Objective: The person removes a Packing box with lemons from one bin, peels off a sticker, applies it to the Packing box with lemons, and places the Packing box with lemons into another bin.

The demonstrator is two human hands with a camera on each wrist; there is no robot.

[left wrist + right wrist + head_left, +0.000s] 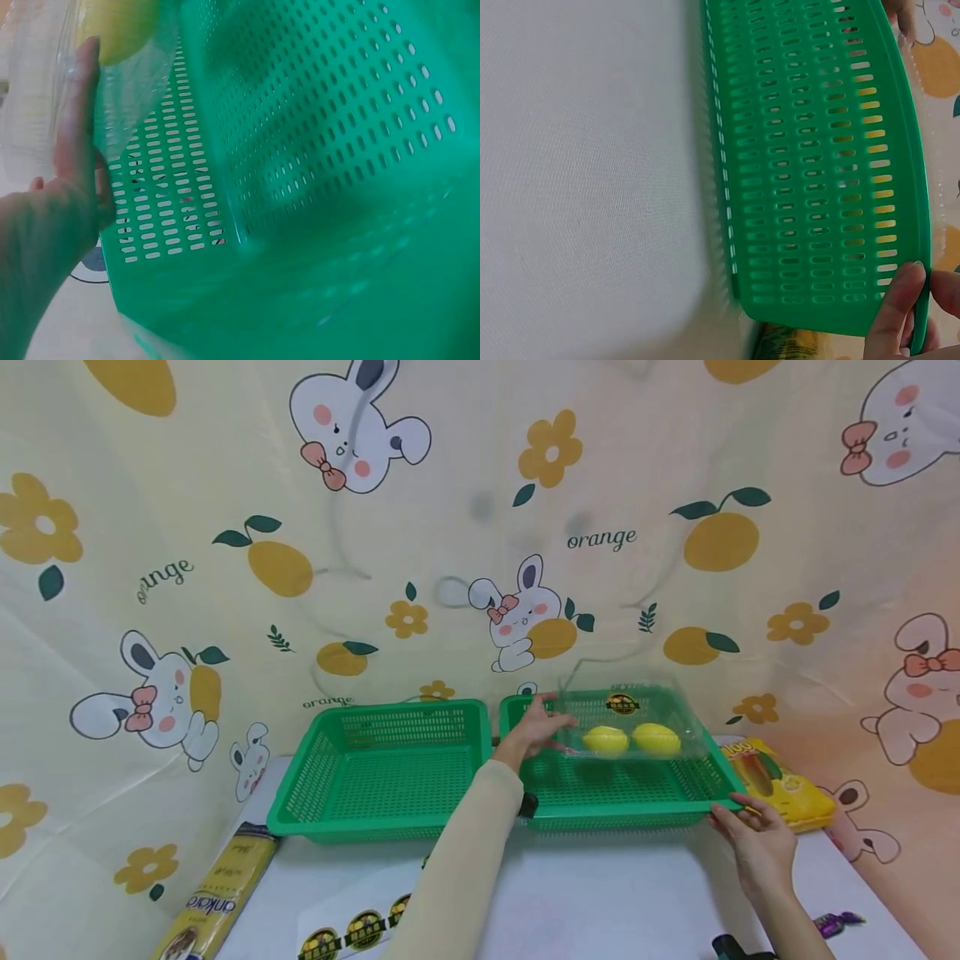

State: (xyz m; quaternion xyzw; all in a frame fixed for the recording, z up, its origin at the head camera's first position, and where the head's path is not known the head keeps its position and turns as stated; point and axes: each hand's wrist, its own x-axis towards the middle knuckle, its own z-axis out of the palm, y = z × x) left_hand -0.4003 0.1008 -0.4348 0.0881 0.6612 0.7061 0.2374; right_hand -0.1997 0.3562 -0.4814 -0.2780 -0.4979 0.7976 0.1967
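Note:
My left hand (537,728) grips the left end of a clear plastic box (693,727) with a round black-and-gold sticker on it. Inside lie two yellow lemons (606,741). The box is over the back part of the right green basket (622,817); whether it touches the basket I cannot tell. In the left wrist view, the fingers lie along the clear box (34,112), with one lemon (120,30) partly in sight. My right hand (757,839) pinches the front right corner of that basket's rim, thumb and fingers on either side in the right wrist view.
A second green basket (390,837) stands to the left. A yellow pack (787,785) lies right of the baskets, and a long yellow ankara packet (221,893) at the left. Round stickers (364,930) and a purple-wrapped sweet (838,924) lie on the white table (600,893).

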